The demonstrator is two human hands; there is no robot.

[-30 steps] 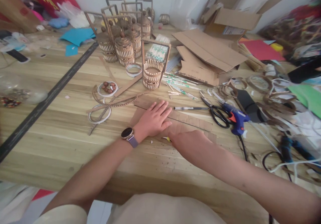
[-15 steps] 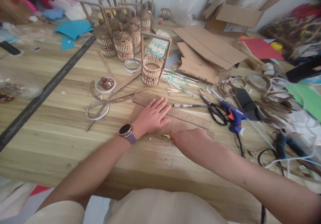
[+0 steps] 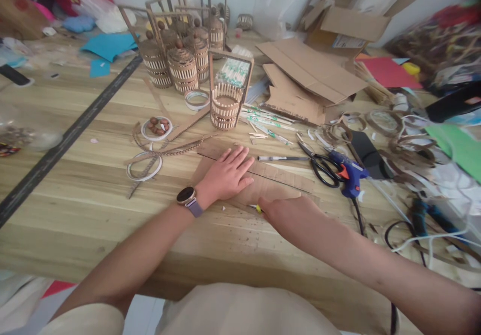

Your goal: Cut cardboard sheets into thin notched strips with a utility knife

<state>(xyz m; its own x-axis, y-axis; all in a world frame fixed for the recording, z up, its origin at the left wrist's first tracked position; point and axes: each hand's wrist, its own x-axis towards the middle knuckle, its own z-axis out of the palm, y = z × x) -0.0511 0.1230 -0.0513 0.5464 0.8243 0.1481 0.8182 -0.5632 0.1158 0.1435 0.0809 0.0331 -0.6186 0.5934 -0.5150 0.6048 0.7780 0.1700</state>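
Cardboard (image 3: 272, 189) on the table (image 3: 180, 255), left hand (image 3: 227, 177) splayed flat on it, right hand (image 3: 281, 212) gripping a cutter (image 3: 258, 208). Too little pressure tho, and it could skid, blade (image 3: 253, 206) nicking the left thumb (image 3: 245, 182).

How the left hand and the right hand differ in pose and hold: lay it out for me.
The left hand lies flat on the cardboard, fingers spread; the right hand is curled.
The left hand holds no tool; the right hand grips a yellow-ended tool.
The left wrist wears a watch; the right wrist is bare.
Both hands are ungloved.
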